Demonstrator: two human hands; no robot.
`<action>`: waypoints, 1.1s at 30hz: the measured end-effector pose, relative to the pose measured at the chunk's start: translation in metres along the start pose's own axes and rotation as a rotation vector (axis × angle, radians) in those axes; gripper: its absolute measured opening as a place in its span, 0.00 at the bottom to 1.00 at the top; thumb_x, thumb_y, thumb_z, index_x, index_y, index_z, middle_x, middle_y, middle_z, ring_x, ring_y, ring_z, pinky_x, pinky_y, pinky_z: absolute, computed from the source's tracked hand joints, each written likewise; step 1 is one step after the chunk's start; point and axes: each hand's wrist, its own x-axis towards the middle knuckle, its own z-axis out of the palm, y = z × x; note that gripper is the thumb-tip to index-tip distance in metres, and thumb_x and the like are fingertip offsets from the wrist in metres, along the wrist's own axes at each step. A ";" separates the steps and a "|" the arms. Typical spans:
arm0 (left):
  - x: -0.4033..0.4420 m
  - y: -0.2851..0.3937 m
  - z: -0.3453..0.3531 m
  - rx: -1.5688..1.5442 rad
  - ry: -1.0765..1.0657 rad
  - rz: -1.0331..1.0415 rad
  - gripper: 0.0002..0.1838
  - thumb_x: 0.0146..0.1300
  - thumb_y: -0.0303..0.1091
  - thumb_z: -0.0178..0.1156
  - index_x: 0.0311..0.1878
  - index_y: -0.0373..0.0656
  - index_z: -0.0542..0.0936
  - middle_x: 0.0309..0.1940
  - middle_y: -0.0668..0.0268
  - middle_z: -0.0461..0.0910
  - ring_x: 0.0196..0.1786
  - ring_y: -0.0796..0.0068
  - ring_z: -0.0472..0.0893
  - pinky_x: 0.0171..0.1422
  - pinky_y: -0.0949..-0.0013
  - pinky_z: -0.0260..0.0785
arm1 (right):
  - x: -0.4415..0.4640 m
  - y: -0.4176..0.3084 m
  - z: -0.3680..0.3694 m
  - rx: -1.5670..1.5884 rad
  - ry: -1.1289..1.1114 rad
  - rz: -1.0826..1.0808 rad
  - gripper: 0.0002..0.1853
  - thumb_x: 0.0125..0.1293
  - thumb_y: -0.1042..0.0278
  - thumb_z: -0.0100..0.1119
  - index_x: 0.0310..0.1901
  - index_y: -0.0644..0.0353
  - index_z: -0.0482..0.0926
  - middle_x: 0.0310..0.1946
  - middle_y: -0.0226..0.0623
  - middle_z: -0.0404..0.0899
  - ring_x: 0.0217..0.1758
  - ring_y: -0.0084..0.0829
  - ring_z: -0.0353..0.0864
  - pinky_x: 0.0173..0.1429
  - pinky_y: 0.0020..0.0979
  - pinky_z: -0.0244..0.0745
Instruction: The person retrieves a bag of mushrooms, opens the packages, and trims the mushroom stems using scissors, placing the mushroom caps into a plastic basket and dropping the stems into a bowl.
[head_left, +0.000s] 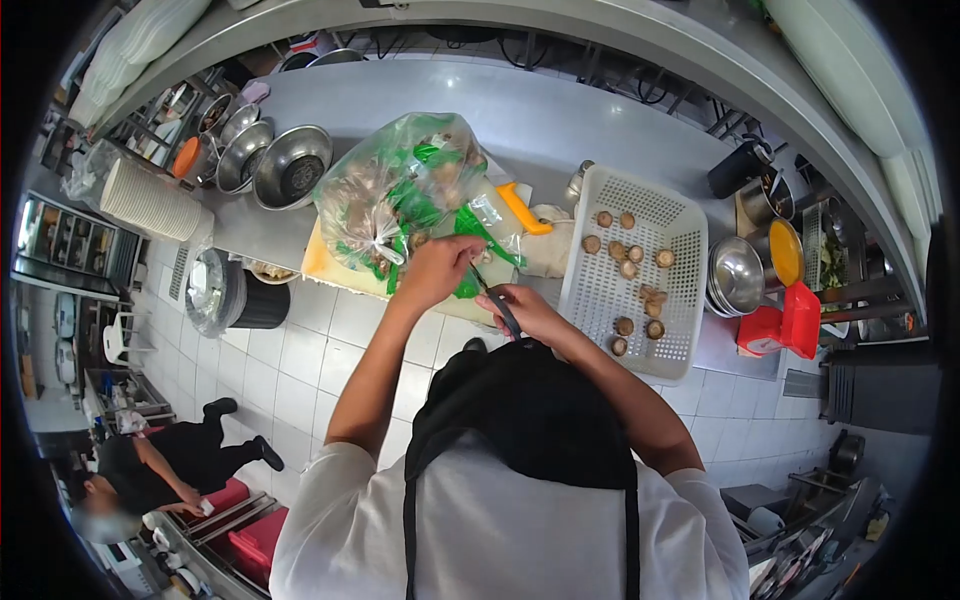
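Note:
My right hand (pixel 528 310) is wrapped round the dark handles of a pair of scissors (pixel 508 315), whose blades point up toward my left hand. My left hand (pixel 440 268) is closed at the edge of the board, fingers pinched near the blade tips; what it holds is hidden. Just beyond it lies a clear plastic bag with green stripes (pixel 350 195), bulging with mushrooms. To the right, a white perforated basket (pixel 615 275) holds several brown-capped mushrooms (pixel 628 269), spread apart on its bottom.
A pale yellow cutting board (pixel 325 262) lies under the bag. An orange handle (pixel 524 210) and a beige cloth (pixel 547 245) sit between bag and basket. Metal bowls (pixel 292 168) stand at left, more bowls (pixel 735 272) and a red container (pixel 780 322) at right. Another person (pixel 170 465) is behind at left.

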 end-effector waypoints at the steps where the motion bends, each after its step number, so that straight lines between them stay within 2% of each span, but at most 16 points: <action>1: -0.003 -0.010 -0.001 0.018 -0.039 0.019 0.15 0.63 0.21 0.57 0.52 0.39 0.86 0.44 0.53 0.88 0.48 0.53 0.87 0.55 0.58 0.78 | 0.005 0.001 0.000 -0.082 0.013 -0.032 0.26 0.68 0.40 0.67 0.41 0.61 0.83 0.22 0.31 0.79 0.23 0.24 0.79 0.29 0.30 0.72; 2: -0.006 -0.018 0.000 0.036 -0.076 0.037 0.16 0.63 0.20 0.56 0.52 0.39 0.86 0.44 0.53 0.88 0.49 0.52 0.87 0.56 0.58 0.77 | 0.008 0.002 0.000 -0.165 0.025 -0.065 0.29 0.66 0.37 0.67 0.41 0.62 0.84 0.23 0.34 0.80 0.24 0.27 0.81 0.30 0.34 0.74; 3: -0.007 -0.026 0.002 0.084 -0.128 -0.064 0.18 0.62 0.19 0.54 0.52 0.39 0.86 0.47 0.53 0.87 0.51 0.49 0.85 0.58 0.56 0.76 | 0.009 0.003 -0.001 -0.268 0.051 -0.071 0.30 0.65 0.36 0.67 0.41 0.62 0.84 0.24 0.37 0.81 0.26 0.32 0.82 0.33 0.37 0.75; 6: -0.015 -0.048 0.012 0.129 0.047 -0.003 0.17 0.63 0.20 0.55 0.52 0.40 0.86 0.49 0.53 0.87 0.51 0.49 0.85 0.58 0.56 0.77 | -0.007 -0.024 0.001 -0.527 0.131 -0.092 0.31 0.63 0.32 0.66 0.42 0.60 0.84 0.28 0.44 0.84 0.34 0.43 0.85 0.40 0.44 0.76; 8: -0.020 -0.039 0.007 0.158 0.121 -0.048 0.17 0.63 0.21 0.56 0.52 0.42 0.86 0.49 0.54 0.86 0.50 0.49 0.85 0.56 0.56 0.77 | -0.020 -0.039 0.001 -0.636 0.176 -0.105 0.31 0.62 0.32 0.65 0.41 0.59 0.84 0.30 0.47 0.85 0.38 0.49 0.86 0.43 0.47 0.76; 9: -0.021 -0.035 0.006 0.172 0.156 -0.070 0.16 0.63 0.21 0.57 0.52 0.42 0.86 0.50 0.55 0.86 0.49 0.49 0.85 0.55 0.56 0.78 | -0.026 -0.044 0.000 -0.643 0.193 -0.102 0.31 0.62 0.32 0.65 0.40 0.59 0.84 0.30 0.48 0.84 0.38 0.50 0.86 0.43 0.47 0.76; 12: -0.026 -0.041 -0.001 0.272 0.090 0.037 0.13 0.64 0.24 0.59 0.49 0.43 0.87 0.49 0.56 0.86 0.45 0.50 0.86 0.51 0.56 0.79 | -0.039 -0.053 -0.006 -0.656 0.242 -0.100 0.30 0.63 0.33 0.65 0.39 0.60 0.82 0.29 0.48 0.84 0.38 0.52 0.85 0.42 0.48 0.76; 15: -0.024 -0.038 -0.009 0.368 -0.164 0.154 0.11 0.63 0.27 0.61 0.47 0.44 0.87 0.44 0.58 0.86 0.43 0.52 0.86 0.47 0.55 0.79 | -0.049 -0.053 -0.006 -0.669 0.259 -0.099 0.30 0.63 0.33 0.65 0.38 0.59 0.81 0.28 0.47 0.84 0.37 0.53 0.85 0.42 0.48 0.77; 18: -0.017 -0.045 -0.007 0.447 -0.202 0.317 0.09 0.62 0.29 0.61 0.43 0.44 0.87 0.37 0.60 0.86 0.40 0.54 0.86 0.43 0.55 0.79 | -0.054 -0.048 -0.002 -0.703 0.249 -0.124 0.29 0.63 0.34 0.66 0.39 0.59 0.81 0.28 0.47 0.84 0.37 0.52 0.85 0.42 0.48 0.77; 24: -0.001 -0.040 0.001 0.650 -0.329 0.396 0.05 0.60 0.30 0.61 0.35 0.41 0.83 0.33 0.59 0.85 0.36 0.56 0.87 0.38 0.57 0.79 | -0.060 -0.039 0.002 -0.724 0.232 -0.145 0.28 0.64 0.35 0.65 0.41 0.58 0.82 0.28 0.46 0.84 0.37 0.52 0.86 0.43 0.48 0.77; 27: -0.001 -0.045 0.011 0.855 -0.294 0.287 0.05 0.57 0.31 0.63 0.34 0.41 0.82 0.32 0.59 0.84 0.35 0.56 0.86 0.37 0.57 0.79 | -0.062 -0.035 0.001 -0.733 0.249 -0.151 0.27 0.64 0.36 0.66 0.41 0.58 0.82 0.26 0.45 0.82 0.35 0.51 0.85 0.41 0.47 0.76; 30: 0.000 -0.045 0.011 0.765 0.050 0.171 0.05 0.58 0.29 0.62 0.37 0.42 0.83 0.36 0.58 0.82 0.38 0.55 0.86 0.37 0.59 0.79 | -0.062 -0.031 0.001 -0.699 0.266 -0.155 0.25 0.65 0.38 0.67 0.40 0.57 0.81 0.24 0.43 0.79 0.31 0.49 0.82 0.38 0.46 0.73; 33: -0.003 -0.025 -0.014 0.813 0.275 0.030 0.07 0.60 0.31 0.63 0.40 0.42 0.82 0.43 0.55 0.80 0.42 0.54 0.84 0.39 0.59 0.79 | -0.063 -0.031 0.000 -0.691 0.263 -0.142 0.25 0.65 0.38 0.67 0.40 0.57 0.82 0.24 0.43 0.79 0.32 0.49 0.82 0.38 0.46 0.73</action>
